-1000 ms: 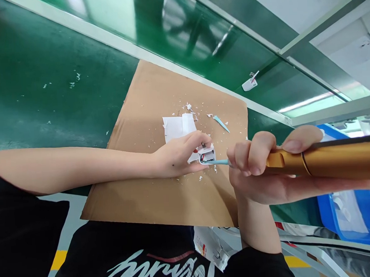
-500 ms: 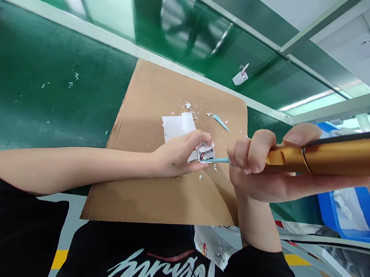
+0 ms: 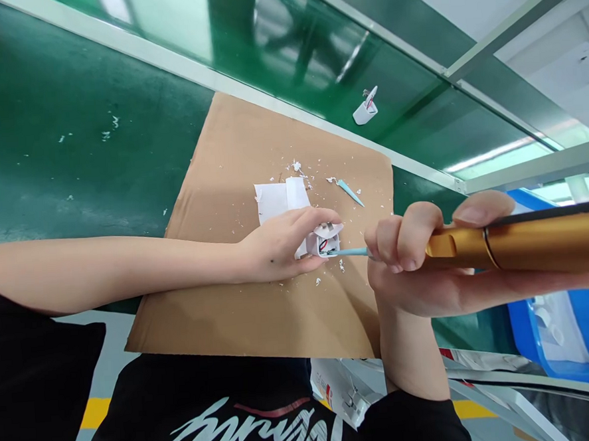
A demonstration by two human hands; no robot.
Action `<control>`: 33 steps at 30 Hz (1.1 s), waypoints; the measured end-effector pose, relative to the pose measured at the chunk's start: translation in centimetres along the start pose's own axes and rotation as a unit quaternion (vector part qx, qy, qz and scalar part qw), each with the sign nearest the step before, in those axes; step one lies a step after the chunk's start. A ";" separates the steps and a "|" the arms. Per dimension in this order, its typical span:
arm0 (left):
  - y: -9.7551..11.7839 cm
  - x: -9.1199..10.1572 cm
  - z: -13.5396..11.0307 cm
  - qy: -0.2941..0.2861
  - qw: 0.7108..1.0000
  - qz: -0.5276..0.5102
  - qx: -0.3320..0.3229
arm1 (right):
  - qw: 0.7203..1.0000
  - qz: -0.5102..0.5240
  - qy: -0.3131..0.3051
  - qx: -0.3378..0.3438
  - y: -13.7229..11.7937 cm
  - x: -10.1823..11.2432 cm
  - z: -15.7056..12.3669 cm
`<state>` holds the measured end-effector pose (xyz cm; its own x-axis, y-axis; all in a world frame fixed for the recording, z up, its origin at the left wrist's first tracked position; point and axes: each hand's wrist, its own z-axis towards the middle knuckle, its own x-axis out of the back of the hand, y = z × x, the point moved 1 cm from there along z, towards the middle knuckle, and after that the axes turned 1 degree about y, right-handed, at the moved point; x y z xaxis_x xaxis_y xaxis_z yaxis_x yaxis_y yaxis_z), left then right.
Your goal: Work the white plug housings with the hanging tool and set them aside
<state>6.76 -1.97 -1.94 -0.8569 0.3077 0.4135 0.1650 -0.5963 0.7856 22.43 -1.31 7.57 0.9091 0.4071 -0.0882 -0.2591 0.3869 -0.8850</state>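
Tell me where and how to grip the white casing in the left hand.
Grip the white casing by opposite outer walls, coming from the left, as the left hand does: its open end, showing wires, faces right, toward the light-blue tool tip, so the grip probably belongs behind that opening.

Smooth, metallic gold tool [image 3: 550, 243], white plastic housing [image 3: 314, 245], matt brown cardboard [image 3: 260, 319], glossy green surface [image 3: 236, 34].

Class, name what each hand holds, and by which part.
The left hand holds a small white casing by its sides. The right hand grips a gold tool by its front end, behind the blue tip.
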 end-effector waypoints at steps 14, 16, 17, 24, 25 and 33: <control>0.6 0.4 0.4 0.035 0.996 0.045 -0.070 | 0.997 0.028 0.043 -0.050 -0.6 -0.3 -0.4; 0.6 0.4 0.4 0.038 0.996 0.046 -0.074 | 0.995 0.032 0.067 -0.062 -0.8 -0.6 -0.4; 0.6 0.4 0.3 0.038 0.995 0.046 -0.076 | 0.995 0.033 0.072 -0.063 -0.9 -0.8 -0.4; 0.5 0.6 0.1 0.032 0.996 0.053 -0.069 | 0.995 0.039 0.070 -0.063 -0.9 -0.9 -0.4; 0.5 0.6 0.1 0.032 0.996 0.053 -0.070 | 0.995 0.043 0.067 -0.063 -0.9 -0.9 -0.3; 0.6 0.7 0.2 0.016 0.996 0.055 -0.066 | 0.993 0.064 0.064 -0.072 -0.7 -0.8 -0.3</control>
<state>6.37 -1.97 -1.11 -0.8526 0.2128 0.4772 0.1952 -0.7174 0.6687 21.98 -2.12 8.15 0.9081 0.3329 -0.2539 -0.3345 0.2120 -0.9183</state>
